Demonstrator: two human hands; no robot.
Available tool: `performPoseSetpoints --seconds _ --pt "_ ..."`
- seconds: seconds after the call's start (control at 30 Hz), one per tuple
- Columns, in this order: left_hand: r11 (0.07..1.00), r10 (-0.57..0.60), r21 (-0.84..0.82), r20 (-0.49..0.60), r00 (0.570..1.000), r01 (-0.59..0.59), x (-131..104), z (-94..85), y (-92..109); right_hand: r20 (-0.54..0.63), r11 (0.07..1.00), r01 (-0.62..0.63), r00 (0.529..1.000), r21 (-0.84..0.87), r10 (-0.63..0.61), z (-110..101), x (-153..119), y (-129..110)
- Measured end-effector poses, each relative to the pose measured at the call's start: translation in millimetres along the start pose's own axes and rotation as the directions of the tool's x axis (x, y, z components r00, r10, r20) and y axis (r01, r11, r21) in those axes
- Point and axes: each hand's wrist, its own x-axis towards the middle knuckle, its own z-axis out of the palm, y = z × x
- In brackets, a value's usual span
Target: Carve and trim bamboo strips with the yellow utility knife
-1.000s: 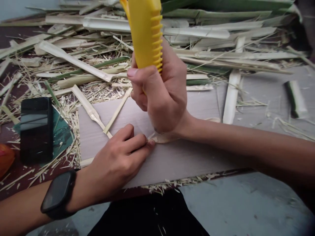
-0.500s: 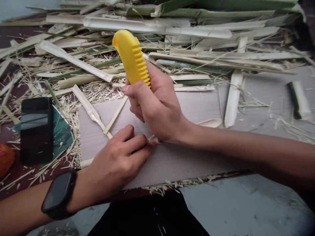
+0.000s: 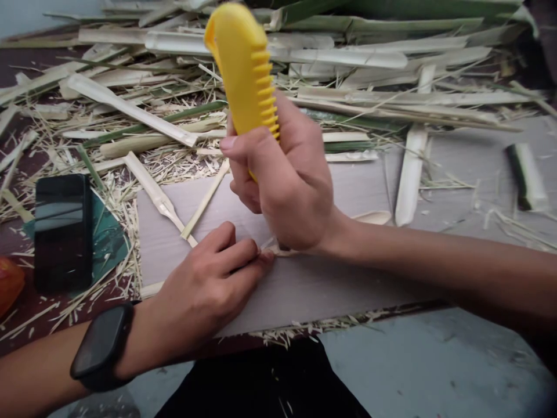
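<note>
My right hand [image 3: 287, 174] is wrapped round a yellow ridged handle [image 3: 243, 69] that stands up above the grey board [image 3: 331, 290]; whatever lies at its lower end is mostly hidden behind the hand. Just left of it, my left hand [image 3: 213, 278] rests on the board with fingers curled, pinching the end of a thin pale wooden piece [image 3: 282, 251]. That piece runs under my right hand. Beyond the left knuckles lie a shaped bamboo strip [image 3: 150, 186] with a narrow neck and a thin stick [image 3: 206, 200]. A pale spoon-like end [image 3: 373, 217] shows behind my right wrist.
Split bamboo strips [image 3: 348, 56] and shavings are heaped along the back. A black phone [image 3: 63, 232] lies at the left, near an orange object [image 3: 9, 284]. On the right are an upright-lying strip [image 3: 411, 174] and a short green-edged piece [image 3: 526, 177].
My right hand has moved slightly right, and the yellow handle has risen higher and nearer the camera. My left hand has stayed nearly still.
</note>
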Motion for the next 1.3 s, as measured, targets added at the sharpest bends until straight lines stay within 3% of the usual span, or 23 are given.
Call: performPoseSetpoints --seconds 0.33,0.57,0.83,1.3 --pt "1.000 -0.009 0.000 -0.004 1.000 0.009 -0.8 0.7 0.2 0.029 0.996 -0.087 0.996 0.024 0.087 2.5 -5.8 9.4" --pt "1.000 -0.015 0.003 -0.007 1.000 0.015 0.7 0.7 -0.6 -0.016 0.998 -0.017 1.000 0.056 0.018 4.2 -1.8 9.2" --pt "1.000 0.003 0.008 -0.002 1.000 -0.003 -0.8 1.7 -0.7 -0.043 0.998 -0.027 0.999 0.064 0.030 6.9 -1.8 6.1" --pt "1.000 0.007 0.010 -0.009 1.000 -0.007 0.6 0.2 -1.1 0.000 0.997 -0.027 1.000 0.069 0.027 6.4 -8.0 6.1"
